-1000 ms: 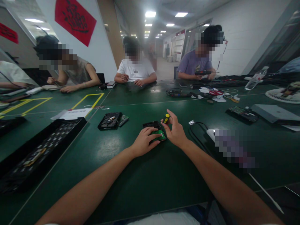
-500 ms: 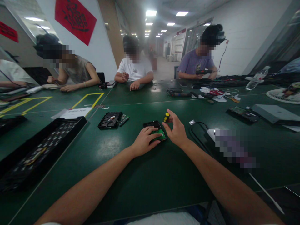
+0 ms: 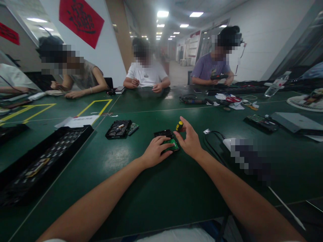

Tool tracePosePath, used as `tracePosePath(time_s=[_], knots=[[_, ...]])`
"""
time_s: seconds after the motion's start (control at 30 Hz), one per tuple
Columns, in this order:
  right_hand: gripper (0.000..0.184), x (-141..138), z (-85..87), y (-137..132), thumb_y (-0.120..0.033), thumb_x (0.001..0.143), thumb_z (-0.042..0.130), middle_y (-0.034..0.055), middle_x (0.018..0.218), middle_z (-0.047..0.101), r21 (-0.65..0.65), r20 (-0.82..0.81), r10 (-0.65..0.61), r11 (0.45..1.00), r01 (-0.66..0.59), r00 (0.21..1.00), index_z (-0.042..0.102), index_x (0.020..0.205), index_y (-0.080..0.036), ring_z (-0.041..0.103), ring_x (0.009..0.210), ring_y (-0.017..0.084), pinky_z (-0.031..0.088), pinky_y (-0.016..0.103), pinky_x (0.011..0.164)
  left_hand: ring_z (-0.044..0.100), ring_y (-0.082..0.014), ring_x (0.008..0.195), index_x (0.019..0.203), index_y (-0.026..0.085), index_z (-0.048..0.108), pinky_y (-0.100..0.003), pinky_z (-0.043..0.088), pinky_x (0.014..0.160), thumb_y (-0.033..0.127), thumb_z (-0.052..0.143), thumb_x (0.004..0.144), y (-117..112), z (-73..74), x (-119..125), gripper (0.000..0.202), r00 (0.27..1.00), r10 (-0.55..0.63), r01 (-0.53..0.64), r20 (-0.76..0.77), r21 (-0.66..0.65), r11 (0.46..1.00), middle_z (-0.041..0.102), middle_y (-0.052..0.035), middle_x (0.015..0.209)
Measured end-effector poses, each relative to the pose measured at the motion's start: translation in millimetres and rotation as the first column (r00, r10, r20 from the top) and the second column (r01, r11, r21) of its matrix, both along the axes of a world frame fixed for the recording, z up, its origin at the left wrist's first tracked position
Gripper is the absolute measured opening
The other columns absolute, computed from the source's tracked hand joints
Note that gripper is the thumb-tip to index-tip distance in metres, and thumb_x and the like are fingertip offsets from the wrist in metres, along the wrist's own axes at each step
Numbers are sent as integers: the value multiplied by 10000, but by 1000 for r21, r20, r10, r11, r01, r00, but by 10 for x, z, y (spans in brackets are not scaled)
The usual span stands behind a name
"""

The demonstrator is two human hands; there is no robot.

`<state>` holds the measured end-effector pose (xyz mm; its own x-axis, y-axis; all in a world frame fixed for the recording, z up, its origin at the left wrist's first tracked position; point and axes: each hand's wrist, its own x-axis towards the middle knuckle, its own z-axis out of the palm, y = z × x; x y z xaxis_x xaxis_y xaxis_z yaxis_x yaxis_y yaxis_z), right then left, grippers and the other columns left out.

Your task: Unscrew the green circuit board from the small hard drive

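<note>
In front of me a black hard drive (image 3: 164, 133) with a green circuit board (image 3: 173, 145) lies on the table. My left hand (image 3: 157, 151) is laid over it, fingers curved across the board and thumb at the near edge, gripping it. Just right of the drive, my right hand (image 3: 189, 139) pinches a short screwdriver (image 3: 179, 126) by its yellow and black handle. The screwdriver's tip cannot be made out. Further left sit another black drive (image 3: 118, 129) and a loose circuit board (image 3: 133, 128) beside it.
A long black tray (image 3: 47, 161) stands at left. On the right are a pixelated phone-like object (image 3: 248, 156) with a cable, a grey box (image 3: 297, 122), another drive (image 3: 262, 123) and a water bottle (image 3: 277, 84). Several people work across the green table (image 3: 141, 201).
The screwdriver handle has turned slightly in my right fingers. My left hand has stayed put. The person in white opposite has moved a hand to the right, off the table.
</note>
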<state>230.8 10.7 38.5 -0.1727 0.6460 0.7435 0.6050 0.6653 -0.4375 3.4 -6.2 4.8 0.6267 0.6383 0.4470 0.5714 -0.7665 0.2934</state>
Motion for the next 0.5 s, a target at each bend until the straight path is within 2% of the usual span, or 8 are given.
tracePosePath(time_s=[0.33, 0.4, 0.5], knots=[[706, -17, -6, -18, -297, 1022, 513, 124, 1533, 522, -16, -34, 61, 998, -62, 998, 171, 1638, -347, 715, 1053, 246, 635, 506, 966, 507, -329, 1384, 1367, 324, 666, -580, 431, 1148, 428, 646, 995, 13, -30, 2, 387, 1000, 2, -2, 7, 6, 1000, 608, -88, 1430], [701, -16, -5, -17, -315, 1021, 527, 124, 1488, 555, -18, -35, 57, 998, -57, 998, 188, 1634, -349, 715, 1035, 247, 635, 509, 958, 504, -329, 1388, 1368, 325, 665, -577, 435, 1145, 428, 639, 999, 9, -23, 0, 384, 1000, 2, -2, 3, 5, 1000, 605, -86, 1434], [708, -10, -1, -12, -350, 1003, 582, 110, 1294, 653, -20, -31, 32, 999, -32, 999, 238, 1622, -332, 708, 987, 251, 636, 508, 936, 504, -323, 1388, 1369, 312, 664, -567, 435, 1149, 425, 623, 1009, 3, -12, 0, 380, 1000, -2, 2, -3, 7, 1000, 602, -89, 1438]])
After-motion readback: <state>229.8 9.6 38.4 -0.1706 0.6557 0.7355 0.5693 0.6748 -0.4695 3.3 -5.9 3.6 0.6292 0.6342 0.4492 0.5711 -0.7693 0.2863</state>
